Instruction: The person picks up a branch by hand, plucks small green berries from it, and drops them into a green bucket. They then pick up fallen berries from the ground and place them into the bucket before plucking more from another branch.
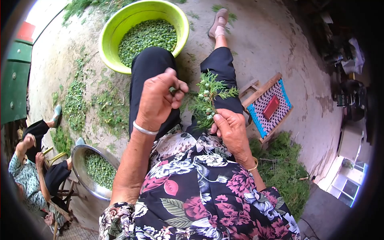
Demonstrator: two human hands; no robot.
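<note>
Above my lap, my left hand (160, 98) is curled around a small green cone, its fingers closed, with a silver bangle at the wrist. Pinched between the thumb and fingers of my right hand (230, 130) is a leafy green sprig (208, 98) bearing several round, pale green cones. The sprig points up and away from me, just right of my left hand and not touching it. Beyond my knee stands a yellow-green basin (106, 50) with many green cones (148, 38) inside.
A woven stool (256, 110) with a red object (271, 107) stands at the right, above a heap of green branches (286, 168). At the lower left, another person (30, 180) sits by a metal basin (79, 168) of cones. Loose greenery (76, 100) litters the floor.
</note>
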